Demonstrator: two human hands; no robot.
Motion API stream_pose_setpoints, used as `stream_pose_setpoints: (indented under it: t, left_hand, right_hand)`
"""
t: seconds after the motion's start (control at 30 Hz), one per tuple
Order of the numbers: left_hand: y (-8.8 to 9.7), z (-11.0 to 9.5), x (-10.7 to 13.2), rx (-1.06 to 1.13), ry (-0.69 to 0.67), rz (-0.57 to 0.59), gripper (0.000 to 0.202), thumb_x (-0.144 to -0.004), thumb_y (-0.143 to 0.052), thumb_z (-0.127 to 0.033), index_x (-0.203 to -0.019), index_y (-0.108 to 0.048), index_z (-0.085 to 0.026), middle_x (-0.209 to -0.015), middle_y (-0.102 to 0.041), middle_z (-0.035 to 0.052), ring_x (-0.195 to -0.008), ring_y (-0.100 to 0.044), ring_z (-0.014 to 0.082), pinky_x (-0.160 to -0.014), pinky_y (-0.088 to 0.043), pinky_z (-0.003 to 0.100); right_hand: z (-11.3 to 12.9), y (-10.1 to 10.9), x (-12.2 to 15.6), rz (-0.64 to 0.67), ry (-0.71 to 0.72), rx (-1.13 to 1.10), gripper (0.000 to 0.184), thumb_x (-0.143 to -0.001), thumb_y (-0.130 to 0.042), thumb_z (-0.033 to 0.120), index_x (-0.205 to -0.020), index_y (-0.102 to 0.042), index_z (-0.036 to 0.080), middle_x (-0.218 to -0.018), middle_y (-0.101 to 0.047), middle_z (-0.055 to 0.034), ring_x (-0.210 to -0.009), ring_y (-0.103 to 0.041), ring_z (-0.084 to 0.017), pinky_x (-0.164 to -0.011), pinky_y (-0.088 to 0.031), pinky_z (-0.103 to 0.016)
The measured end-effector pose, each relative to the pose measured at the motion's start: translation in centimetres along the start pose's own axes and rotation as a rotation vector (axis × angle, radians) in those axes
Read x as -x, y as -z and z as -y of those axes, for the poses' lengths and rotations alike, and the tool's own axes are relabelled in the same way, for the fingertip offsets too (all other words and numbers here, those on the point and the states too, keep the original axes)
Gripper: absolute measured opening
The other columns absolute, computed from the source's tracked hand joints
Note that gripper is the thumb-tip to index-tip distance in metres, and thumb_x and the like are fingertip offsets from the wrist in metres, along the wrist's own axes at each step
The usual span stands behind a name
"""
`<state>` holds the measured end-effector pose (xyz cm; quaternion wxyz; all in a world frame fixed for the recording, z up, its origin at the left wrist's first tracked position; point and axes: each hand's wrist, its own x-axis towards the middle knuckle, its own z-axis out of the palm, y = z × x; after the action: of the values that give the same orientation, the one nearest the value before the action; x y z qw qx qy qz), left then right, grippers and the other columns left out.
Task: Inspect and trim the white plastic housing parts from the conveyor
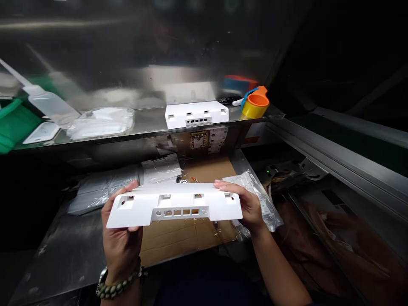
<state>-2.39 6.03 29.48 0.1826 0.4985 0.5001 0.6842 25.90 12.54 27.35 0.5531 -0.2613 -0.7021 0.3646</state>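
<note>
1. Metal shelf, left end: one green bin, contents hidden; one translucent squeeze bottle; one clear bag around white material.
2. Left hand: gripping the left end of one white casing, held above cardboard; four rectangular ports show.
3. Second casing: on the shelf.
4. Right hand: gripping the held casing's right end.
5. One yellow-and-orange ring-shaped object, shelf's right.

Along the metal shelf, a green bin at far left, then a tilted translucent squeeze bottle; toward the right end, a hollow yellow-and-orange cylinder. Below, brown cardboard.
</note>
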Motion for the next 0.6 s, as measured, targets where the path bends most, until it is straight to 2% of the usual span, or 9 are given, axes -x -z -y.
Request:
stream_pose_setpoints:
  t: [0.2,0.37,0.5,0.57,0.6]
  left_hand:
    - [1.3,-0.1,0.9,-0.024,-0.041,-0.033,0.072,-0.08,-0.08,-0.056,-0.139,-0.057,-0.023,-0.147,-0.058,0.0151,-0.142,-0.048,0.0339,-0.122,-0.032,0.047]
    - [1.9,-0.5,1.4,-0.03,-0.056,-0.054,0.07,-0.08,-0.08,-0.056,-0.138,-0.059,-0.025,-0.145,-0.06,0.0125,-0.141,-0.05,0.0297,-0.12,-0.037,0.041]
    - [1.8,-0.8,1.9,0.038,0.034,-0.109,0.072,-0.071,-0.088,-0.055,-0.133,-0.064,-0.025,-0.145,-0.061,0.0124,-0.141,-0.051,0.0308,-0.119,-0.039,0.039]
    - [2.0,-0.8,2.0,0.21,0.121,-0.228,0.076,-0.067,-0.087,-0.063,-0.129,-0.067,-0.025,-0.148,-0.059,0.0115,-0.146,-0.045,0.0321,-0.119,-0.04,0.04]
    - [2.3,-0.7,1.9,0.339,0.217,-0.288,0.076,-0.068,-0.082,-0.07,-0.128,-0.067,-0.025,-0.149,-0.059,0.0113,-0.147,-0.043,0.0326,-0.118,-0.042,0.041]
  right_hand:
    - [-1.5,-0.9,-0.7,0.034,-0.025,0.004,0.038,-0.094,-0.066,0.014,-0.128,-0.068,0.032,-0.131,-0.073,-0.0035,-0.126,-0.067,-0.027,-0.112,-0.053,-0.049]
    - [-2.8,-1.4,-0.6,0.073,-0.038,-0.036,0.038,-0.093,-0.068,0.016,-0.129,-0.067,0.03,-0.131,-0.072,-0.0051,-0.127,-0.066,-0.029,-0.112,-0.052,-0.05]
    - [-3.6,-1.7,-0.5,0.09,-0.037,-0.046,0.037,-0.094,-0.068,0.017,-0.13,-0.067,0.029,-0.131,-0.072,-0.0065,-0.127,-0.066,-0.03,-0.112,-0.051,-0.054]
    - [-3.8,-1.9,-0.7,0.104,-0.014,-0.046,0.037,-0.095,-0.067,0.017,-0.13,-0.066,0.03,-0.131,-0.072,-0.0064,-0.127,-0.066,-0.03,-0.112,-0.051,-0.056]
    - [-3.9,-2.1,-0.7,0.116,0.004,-0.044,0.038,-0.095,-0.066,0.017,-0.13,-0.066,0.03,-0.132,-0.072,-0.0063,-0.128,-0.065,-0.03,-0.112,-0.051,-0.057]
